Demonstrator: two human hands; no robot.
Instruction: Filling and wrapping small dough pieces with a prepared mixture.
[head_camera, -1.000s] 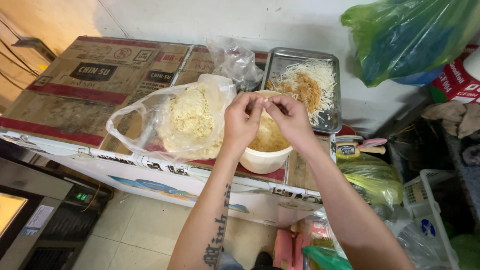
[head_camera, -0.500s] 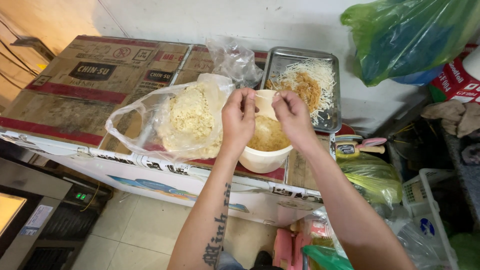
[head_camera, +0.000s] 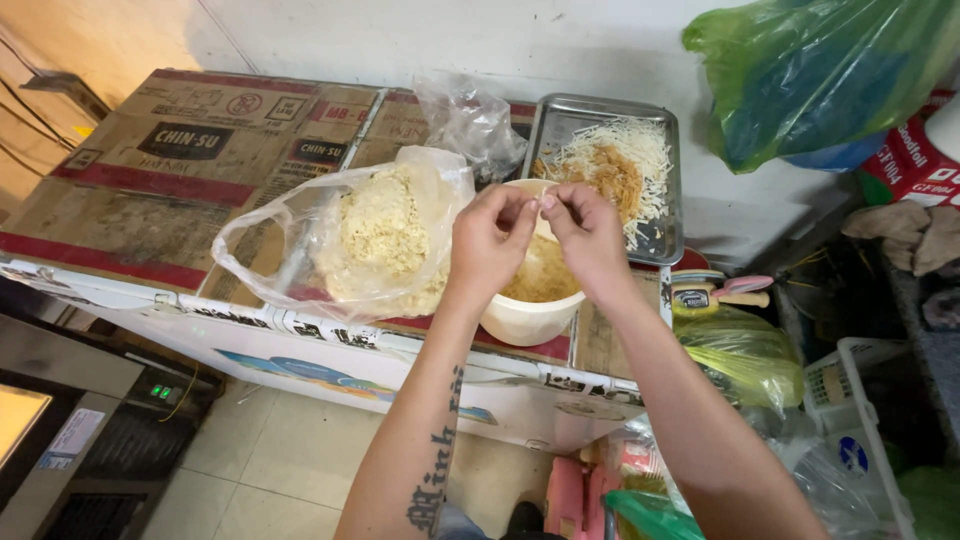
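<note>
Bean sprout (head_camera: 539, 201), tiny and pale, pinched between fingertips of left hand (head_camera: 490, 245) and right hand (head_camera: 588, 240), both closed in a fine pinch, thumbs and forefingers meeting above cream bowl (head_camera: 530, 318). Bowl on flattened cardboard (head_camera: 150, 180) covering the table, part-filled with yellowish trimmed bits. Clear plastic bag (head_camera: 350, 240) just left of bowl, touching it, mouth open, heaped with pale sprouts. Metal tray (head_camera: 662, 235) behind bowl, holding white strands and a browner heap. Crumpled empty clear bag (head_camera: 468, 118) between cardboard and tray. Green plastic bag (head_camera: 830, 70) hanging upper right; another green-yellow bag (head_camera: 740, 350) low at right beside a small tin (head_camera: 692, 297). Best handling, as judged: keep pinch over bowl so pieces drop inside, nip only the tip with nails, steady wrists, light pressure to avoid crushing the stem. Hard to make out: sprout itself almost hidden by fingertips, so which end is held cannot be told; bowl's near contents screened by both hands; tray's right part cut by glare; lower right clutter blurred and cropped.
</note>
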